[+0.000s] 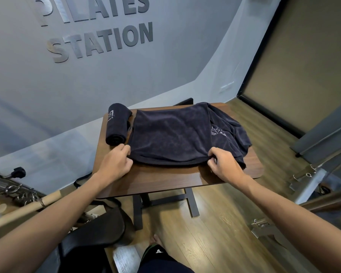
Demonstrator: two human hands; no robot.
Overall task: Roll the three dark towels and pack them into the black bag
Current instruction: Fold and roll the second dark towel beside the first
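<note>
**Starting the roll on the second towel**

While one rolled towel (117,125) already lies finished at the table's (165,184) left edge, I have both hands on the near hem of the flat towel (171,133), which is spread across the middle of the tabletop. My left hand (114,164) pinches the near-left corner, fingers curled on the cloth; my right hand (222,164) pinches the near-right part of the hem the same way. More dark cloth is bunched beyond it on the right, with a pale logo (218,133) showing; I take that for the third towel, though I cannot tell where one ends.

To do this well, I would turn the hem over tightly and evenly, keeping both hands level so the roll runs straight, not coned. I would press down as I go. The black bag (95,231) sits on the floor beside the table's left side, well apart from the towels.
</note>
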